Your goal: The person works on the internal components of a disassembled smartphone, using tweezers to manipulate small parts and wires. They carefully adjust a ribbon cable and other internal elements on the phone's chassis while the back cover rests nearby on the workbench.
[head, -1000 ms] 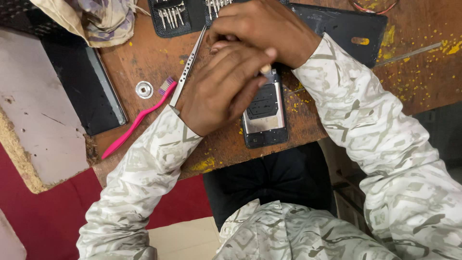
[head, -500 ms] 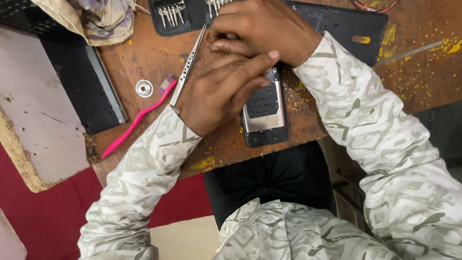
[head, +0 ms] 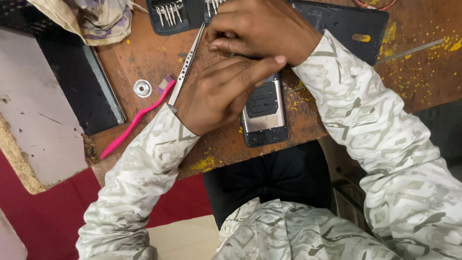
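An opened phone [head: 265, 114] lies on its face on the worn wooden bench [head: 332, 115], its inner plates bare. My left hand [head: 216, 94] rests on the phone's left side, the thumb stretched across its top end. My right hand [head: 262, 26] is curled just beyond that end, fingers pressed together over the phone's upper edge. What the fingers pinch is hidden. Metal tweezers [head: 186, 65] lie beside my left hand.
A pink toothbrush [head: 137, 118] and a small metal ring [head: 142, 88] lie at the left. A black slab [head: 79, 82] and a grey board [head: 33, 130] sit further left. A screwdriver-bit case [head: 171, 14], a cloth [head: 94, 19] and a black phone cover [head: 344, 26] lie at the back.
My left thumb has stretched out across the phone's top end. My right hand has closed in tighter over it. The phone has not moved.
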